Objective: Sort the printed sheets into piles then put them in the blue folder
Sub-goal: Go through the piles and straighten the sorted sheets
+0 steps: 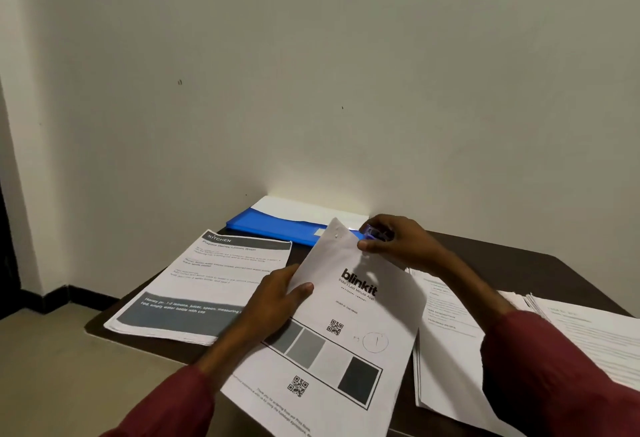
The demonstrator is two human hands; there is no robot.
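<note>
Head view: left hand [273, 298] and right hand [398, 242] on one printed sheet [346, 350].
At 6 o'clock, nearest the camera, the printed sheet with the blinkit logo, grey boxes and QR codes is tilted and hangs over the near edge of the dark worktop [519, 263]. The left hand grips its left edge, thumb on top and fingers under. The right hand is curled round a small blue tool [372, 231], too blurred to name, at the sheet's far right edge. At 9 o'clock lies the kitchen pile [207, 284], headed KITCHEN. At 3 o'clock lie two text piles [446, 332], side by side. At 12 o'clock the blue folder [277, 227] lies flat against the wall [311, 73], a white sheet [294, 209] showing at its far side.
</note>
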